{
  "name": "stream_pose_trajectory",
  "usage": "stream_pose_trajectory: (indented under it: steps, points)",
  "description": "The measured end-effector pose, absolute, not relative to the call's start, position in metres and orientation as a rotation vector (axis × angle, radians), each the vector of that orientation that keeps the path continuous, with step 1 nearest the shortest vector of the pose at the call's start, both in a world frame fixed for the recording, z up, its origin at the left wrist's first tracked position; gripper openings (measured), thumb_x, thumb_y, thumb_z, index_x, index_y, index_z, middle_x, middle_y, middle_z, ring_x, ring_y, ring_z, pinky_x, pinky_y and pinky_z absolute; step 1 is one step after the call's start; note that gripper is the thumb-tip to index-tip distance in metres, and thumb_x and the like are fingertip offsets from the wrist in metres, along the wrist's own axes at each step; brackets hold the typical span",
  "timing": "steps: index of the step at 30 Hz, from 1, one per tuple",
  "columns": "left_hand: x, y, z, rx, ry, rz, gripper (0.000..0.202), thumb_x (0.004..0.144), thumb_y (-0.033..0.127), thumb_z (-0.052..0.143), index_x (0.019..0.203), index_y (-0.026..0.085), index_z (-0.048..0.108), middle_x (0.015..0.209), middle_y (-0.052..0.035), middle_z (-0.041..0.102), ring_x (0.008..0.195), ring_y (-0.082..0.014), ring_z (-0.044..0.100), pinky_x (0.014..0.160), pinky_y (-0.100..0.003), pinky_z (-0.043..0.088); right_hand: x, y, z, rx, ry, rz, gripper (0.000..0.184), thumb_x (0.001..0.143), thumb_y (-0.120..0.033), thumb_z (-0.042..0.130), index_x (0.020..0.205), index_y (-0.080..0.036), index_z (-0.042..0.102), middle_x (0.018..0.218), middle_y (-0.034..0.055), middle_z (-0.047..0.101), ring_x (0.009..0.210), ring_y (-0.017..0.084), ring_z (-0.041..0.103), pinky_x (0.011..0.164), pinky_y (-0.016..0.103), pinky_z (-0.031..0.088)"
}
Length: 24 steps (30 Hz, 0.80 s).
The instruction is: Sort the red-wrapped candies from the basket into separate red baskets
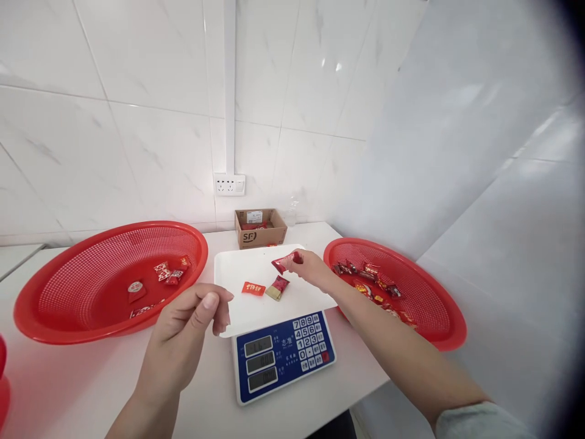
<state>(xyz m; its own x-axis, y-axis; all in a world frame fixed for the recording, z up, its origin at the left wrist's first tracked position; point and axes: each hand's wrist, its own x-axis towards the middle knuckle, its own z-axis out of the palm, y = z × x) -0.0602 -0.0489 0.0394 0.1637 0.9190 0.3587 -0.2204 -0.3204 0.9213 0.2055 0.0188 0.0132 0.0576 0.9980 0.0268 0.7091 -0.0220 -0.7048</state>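
Note:
My right hand pinches a red wrapped candy just above the scale's white weighing tray. Two more wrapped candies lie on the tray: a flat red one with gold lettering and a red-and-gold one. At the tray's front left edge hovers my left hand, its fingers loosely curled and nothing visible in them. The blue front panel of the digital scale carries three small displays and a keypad; the digits are faint.
A large red plastic basket with several candies stands at left, another red basket with many candies at right. Behind the tray is a small cardboard box holding red packets. A socket sits on the tiled wall.

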Motion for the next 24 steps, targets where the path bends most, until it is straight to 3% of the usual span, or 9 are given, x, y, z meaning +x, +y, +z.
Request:
stream_pose_trajectory:
  steps: [3,7,10,13,24]
  points:
    - [-0.061,-0.048,0.040,1.413,0.730,1.389,0.030,0.079,0.046,0.061,0.076,0.017,0.069,0.054,-0.0020,0.055,0.052,-0.0125,0.049,0.046,-0.023,0.043,0.201,0.024,0.010,-1.803,-1.762,0.587,0.036,0.086,-0.051,0.045,0.092,-0.020,0.060,0.086,0.0040,0.066,0.078,0.016,0.061,0.066,0.028,0.047]
    - [-0.063,-0.049,0.041,1.430,0.687,1.414,0.024,0.081,0.043,0.061,0.077,0.020,0.069,0.055,-0.0009,0.056,0.052,-0.0117,0.049,0.046,-0.021,0.043,0.193,0.015,0.000,-1.831,-1.841,0.366,0.035,0.085,-0.035,0.052,0.116,-0.022,0.057,0.117,0.0099,0.058,0.109,0.025,0.051,0.086,0.040,0.042]
    - [-0.064,-0.048,0.040,1.419,0.694,1.426,0.024,0.081,0.043,0.061,0.078,0.021,0.069,0.055,-0.0003,0.057,0.052,-0.0114,0.049,0.047,-0.020,0.043,0.185,0.000,-0.008,-1.744,-2.002,0.326,0.027,0.084,-0.026,0.054,0.108,-0.023,0.064,0.114,0.0078,0.060,0.113,0.024,0.046,0.095,0.040,0.038]
    - [-0.063,-0.047,0.039,1.427,0.714,1.420,0.026,0.080,0.044,0.061,0.077,0.019,0.069,0.054,-0.0010,0.056,0.052,-0.0120,0.049,0.047,-0.022,0.044,0.182,-0.013,-0.016,-1.637,-2.192,0.283,0.024,0.087,-0.025,0.049,0.102,-0.023,0.068,0.109,0.0075,0.063,0.108,0.023,0.050,0.095,0.040,0.040]
    - [-0.062,-0.052,0.038,1.447,0.720,1.364,0.024,0.082,0.043,0.059,0.080,0.021,0.069,0.059,-0.0003,0.056,0.057,-0.0120,0.049,0.050,-0.022,0.043,0.188,-0.028,-0.023,-1.698,-2.253,0.220,0.033,0.091,-0.025,0.042,0.115,-0.021,0.064,0.114,0.0093,0.059,0.109,0.024,0.050,0.093,0.038,0.043]
